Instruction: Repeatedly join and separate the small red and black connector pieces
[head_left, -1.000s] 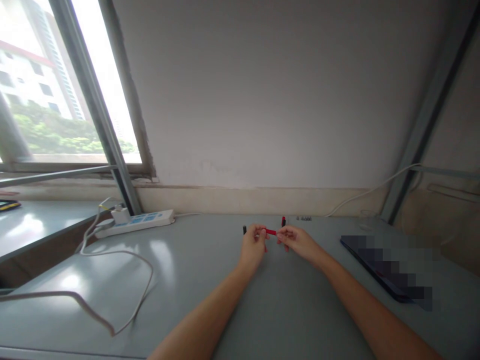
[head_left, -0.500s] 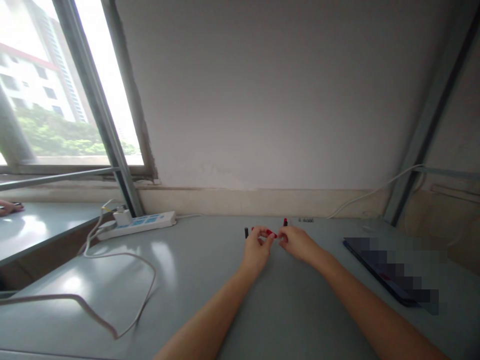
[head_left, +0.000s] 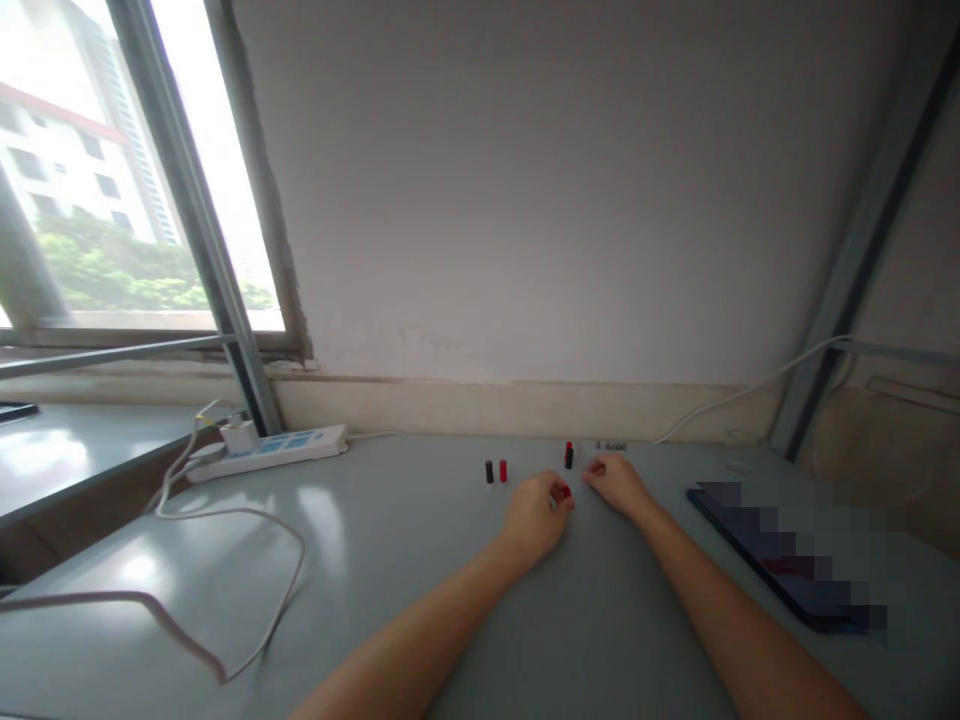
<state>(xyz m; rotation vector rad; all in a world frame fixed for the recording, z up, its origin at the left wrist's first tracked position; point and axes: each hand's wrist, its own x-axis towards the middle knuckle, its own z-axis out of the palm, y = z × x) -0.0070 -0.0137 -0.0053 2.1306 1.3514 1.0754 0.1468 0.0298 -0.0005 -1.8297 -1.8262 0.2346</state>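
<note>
My left hand (head_left: 538,515) is closed in a pinch on a small red cylinder (head_left: 566,492), partly hidden by the fingers. Just right of it, my right hand (head_left: 616,480) has its thumb and fingertips together; whatever may be between them is too small to make out. Behind my left hand, a black cylinder (head_left: 489,471) and a red cylinder (head_left: 503,470) stand upright side by side. Between the hands, farther back, is a black piece (head_left: 568,460) with a red piece (head_left: 569,446) at its top or right behind it. Several tiny metallic parts (head_left: 615,446) lie in a row beyond my right hand.
A white power strip (head_left: 270,450) with plugs sits at the back left, and its cable (head_left: 292,580) loops across the grey table (head_left: 375,560). At right lies a flat dark device (head_left: 772,560), partly pixelated. A thin white cord (head_left: 720,402) runs along the wall by the metal post (head_left: 832,260).
My hands have separated. The left one moved right and nearer to me with the red cylinder, uncovering the standing red one; the right hand shifted right. A hand at the far left edge is gone.
</note>
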